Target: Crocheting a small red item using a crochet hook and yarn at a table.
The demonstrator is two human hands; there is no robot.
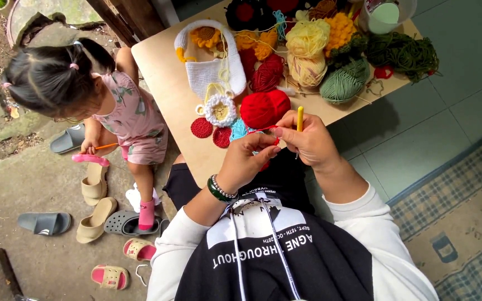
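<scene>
Soft yarn on smooth wood

The red yarn ball looks fuzzy and matt, the yellow crochet hook smooth glossy plastic, the table pale smooth wood, the white bag knitted cloth, the bracelet shiny beads.

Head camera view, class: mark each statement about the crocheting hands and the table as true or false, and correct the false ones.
1. The right hand holds a yellow crochet hook. True.
2. The left hand wears a beaded bracelet. True.
3. The yarn ball nearest the hands is blue. False: it is red.
4. The white crocheted bag lies on the floor. False: it lies on the wooden table.
5. A child stands beside the table. True.
</scene>
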